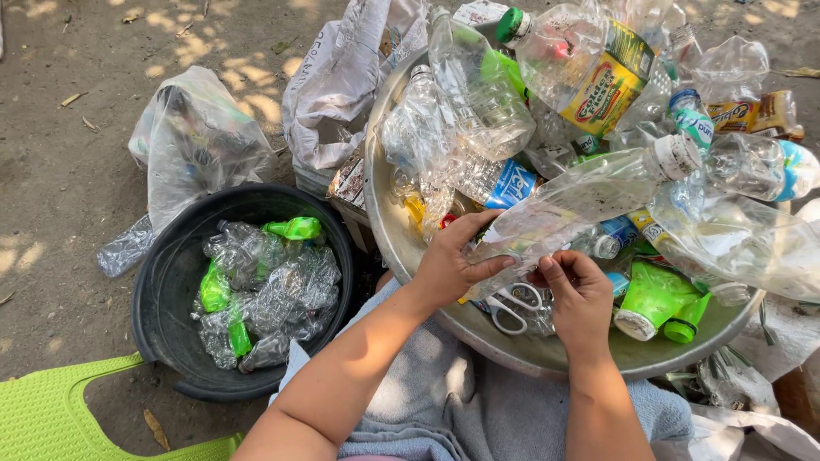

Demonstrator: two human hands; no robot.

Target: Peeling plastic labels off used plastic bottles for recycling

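L hand [451, 266] wrapped around lower end of a clear crushed plastic bottle [581, 201], thumb on top, fingers under; firm hold. R hand [579, 294] pinching same bottle's bottom edge w/ fingertips, grip narrow. Bottle lies slanted, white-capped neck up to the right, resting across heap of other bottles in a big metal basin [384, 213]. White-handled scissors [515, 306] lie in basin just under/between the hands, not held. Green cup-shaped piece [651, 300] near R hand, to its right. Heap incl. clear bottles, some w/ blue labels, a yellow-green label [602, 90] near top. Left of basin: black tub [162, 282] holding squashed clear + green bottles. Clear plastic bag [196, 137] behind tub on dirt ground. Green plastic stool [51, 410] at lower-left corner. Grey cloth [444, 401] over lap, below forearms.
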